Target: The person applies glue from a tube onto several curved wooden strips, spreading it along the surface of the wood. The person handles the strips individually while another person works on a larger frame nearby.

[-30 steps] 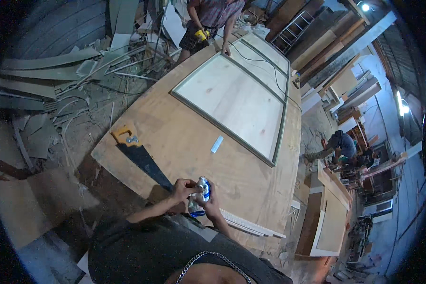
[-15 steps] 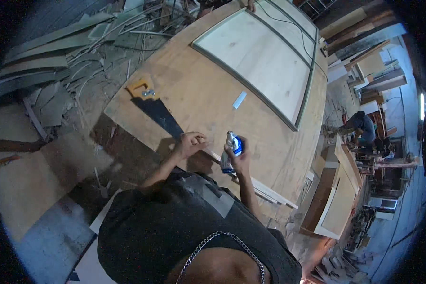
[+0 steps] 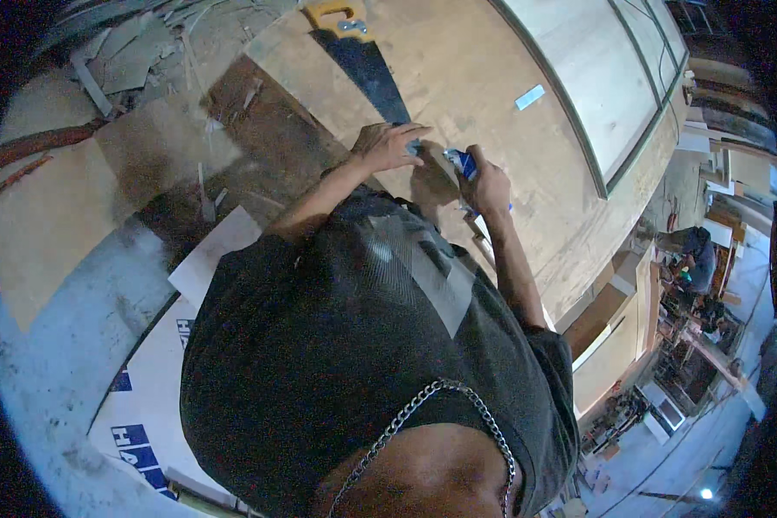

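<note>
My right hand [image 3: 490, 186] is wrapped around a small blue-and-white bottle [image 3: 467, 163], its top pointing toward my other hand. My left hand [image 3: 387, 147] is just left of it, fingers curled over a small bluish-grey thing [image 3: 414, 148] that I cannot make out. Both hands are over the near edge of a wooden table [image 3: 457, 69]. A handsaw [image 3: 363, 71] with a yellow handle lies flat beyond my left hand, its blade tip close to my fingers. Pale strips [image 3: 482, 229] show partly below my right hand and forearm.
A small light-blue rectangular piece [image 3: 529, 97] lies on the table, left of a dark-framed white panel [image 3: 591, 78]. A wooden box-like piece [image 3: 617, 345] stands to the right, with another person [image 3: 691, 255] beyond it. Scrap boards [image 3: 129, 65] litter the floor at left.
My view has shifted, so table, saw and panel sit higher and farther right. The bottle has tipped over toward my left hand, and both hands have come closer together.
</note>
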`<action>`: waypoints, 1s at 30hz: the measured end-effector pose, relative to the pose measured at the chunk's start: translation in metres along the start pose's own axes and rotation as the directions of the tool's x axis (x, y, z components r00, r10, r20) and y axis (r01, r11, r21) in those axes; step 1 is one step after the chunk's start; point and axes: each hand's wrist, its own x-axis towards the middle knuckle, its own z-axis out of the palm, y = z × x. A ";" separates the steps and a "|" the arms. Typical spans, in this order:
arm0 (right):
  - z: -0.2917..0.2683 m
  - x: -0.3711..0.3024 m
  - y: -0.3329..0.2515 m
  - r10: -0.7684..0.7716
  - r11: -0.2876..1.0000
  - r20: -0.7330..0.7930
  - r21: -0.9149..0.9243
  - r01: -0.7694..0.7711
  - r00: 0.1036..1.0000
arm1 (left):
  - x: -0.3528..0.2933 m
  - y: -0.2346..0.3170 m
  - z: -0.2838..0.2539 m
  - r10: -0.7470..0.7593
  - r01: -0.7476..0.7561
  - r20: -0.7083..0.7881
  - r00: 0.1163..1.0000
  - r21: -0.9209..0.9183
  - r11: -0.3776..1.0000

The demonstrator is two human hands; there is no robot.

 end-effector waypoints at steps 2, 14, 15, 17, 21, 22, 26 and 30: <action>0.006 0.003 0.006 -0.037 0.995 0.030 -0.096 0.040 0.999 | 0.001 0.013 -0.010 -0.017 0.016 0.043 0.999 0.033 0.999; 0.013 -0.001 -0.004 -0.061 0.983 -0.040 -0.178 0.053 0.997 | 0.003 0.011 -0.021 0.116 -0.133 0.076 0.990 0.285 0.949; 0.014 -0.003 -0.003 -0.056 0.984 -0.042 -0.174 0.047 0.998 | 0.003 0.011 -0.021 0.099 -0.120 0.087 0.991 0.291 0.949; 0.009 -0.007 -0.001 -0.096 0.980 -0.080 -0.184 0.080 0.992 | 0.006 0.021 -0.030 0.036 -0.080 0.160 0.986 0.277 0.958; 0.008 -0.013 -0.004 -0.119 0.974 -0.131 -0.208 0.090 0.984 | 0.003 0.015 -0.025 0.109 -0.120 0.054 0.993 0.278 0.953; 0.010 -0.011 -0.003 -0.102 0.976 -0.119 -0.202 0.077 0.988 | 0.003 0.015 -0.024 0.110 -0.121 0.055 0.992 0.279 0.952; 0.009 -0.017 -0.002 0.027 0.996 -0.172 0.094 -0.011 0.985 | 0.005 0.018 -0.024 0.112 -0.117 0.035 0.993 0.225 0.967; 0.003 -0.020 0.001 0.210 0.703 -0.029 0.699 -0.130 0.977 | 0.004 0.017 -0.022 0.119 -0.122 0.027 0.993 0.268 0.956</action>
